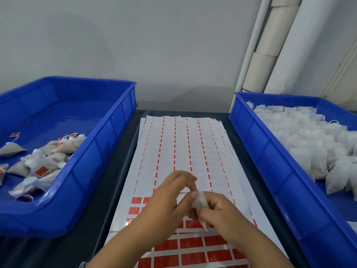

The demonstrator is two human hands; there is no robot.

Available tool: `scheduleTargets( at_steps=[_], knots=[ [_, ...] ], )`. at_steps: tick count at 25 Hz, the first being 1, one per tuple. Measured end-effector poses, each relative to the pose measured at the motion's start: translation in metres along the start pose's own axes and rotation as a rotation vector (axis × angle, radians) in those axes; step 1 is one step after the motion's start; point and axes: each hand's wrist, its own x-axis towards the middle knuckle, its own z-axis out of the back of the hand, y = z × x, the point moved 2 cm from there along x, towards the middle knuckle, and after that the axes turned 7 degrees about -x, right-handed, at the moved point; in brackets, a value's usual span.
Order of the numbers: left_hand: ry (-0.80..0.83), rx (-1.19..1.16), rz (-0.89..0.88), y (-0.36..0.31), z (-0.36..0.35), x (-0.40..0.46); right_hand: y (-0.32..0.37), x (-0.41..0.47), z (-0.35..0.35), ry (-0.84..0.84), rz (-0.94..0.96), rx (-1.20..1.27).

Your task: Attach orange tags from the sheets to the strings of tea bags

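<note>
Two hands meet over the near middle of the tag sheets (185,151), which lie stacked lengthwise on the dark tabletop (108,190) between two blue bins. The right hand (218,211) grips a single tea bag (200,203), its fingers curled round the lower part of the bag; the bag is a small pouch of thin, translucent white mesh, slightly crumpled, held tilted with its top pointing toward the left hand. The left hand (170,196) has its thumb and fingertips brought together in a pinch at the bag's top end, where a thin white string (182,192) shows faintly between the fingers; whether a tag is in that pinch cannot be told.

Most of the top sheet is peeled: white backing with only narrow dashed orange strips left between the emptied columns. Rows of whole orange tags (190,243), rectangular and glossy with fine printing too small to read, remain at the near end, under and around the hands.

The left bin (108,140) holds a loose scatter of finished tea bags (52,151), beige-filled, each with an orange tag on its string. The right bin (270,151) holds a dense heap of untagged tea bags (309,140), white with plain looped strings.
</note>
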Motion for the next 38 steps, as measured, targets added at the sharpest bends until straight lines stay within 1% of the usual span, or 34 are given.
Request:
scheduleTargets(
  at_steps=[3, 7, 9, 12, 13, 16, 19, 21, 26, 29, 34, 38],
  knots=[
    [0.020, -0.157, 0.084, 0.005, -0.004, 0.003, 0.000, 0.001, 0.002, 0.045, 0.018, -0.003],
    [-0.041, -0.129, 0.147, 0.010, -0.009, 0.002, -0.003, 0.002, -0.002, 0.045, 0.049, 0.015],
    [-0.065, -0.156, 0.195, 0.013, -0.012, 0.001, -0.004, 0.003, -0.005, -0.035, 0.057, -0.030],
    [-0.145, -0.212, 0.299, 0.018, -0.014, 0.002, -0.005, 0.005, -0.005, -0.283, 0.063, -0.143],
    [-0.168, -0.233, 0.331, 0.019, -0.014, 0.003, -0.006, 0.005, -0.005, -0.335, 0.073, -0.160],
    [-0.213, -0.284, 0.397, 0.023, -0.015, 0.004, -0.008, 0.004, -0.008, -0.388, 0.127, -0.148],
    [-0.245, -0.368, 0.446, 0.024, -0.017, 0.005, -0.009, 0.003, -0.009, -0.384, 0.167, -0.137],
    [-0.282, -0.394, 0.438, 0.023, -0.019, 0.006, -0.008, 0.004, -0.009, -0.375, 0.176, -0.127],
    [-0.350, -0.391, 0.378, 0.021, -0.018, 0.005, -0.007, 0.004, -0.013, -0.448, 0.197, -0.090],
    [-0.347, -0.412, 0.387, 0.020, -0.017, 0.007, -0.005, 0.003, -0.015, -0.466, 0.218, -0.092],
    [-0.353, -0.447, 0.374, 0.018, -0.019, 0.009, 0.002, -0.003, -0.021, -0.577, 0.251, -0.117],
    [-0.397, -0.354, 0.303, 0.015, -0.022, 0.011, 0.006, -0.006, -0.028, -0.629, 0.213, -0.051]
  ],
)
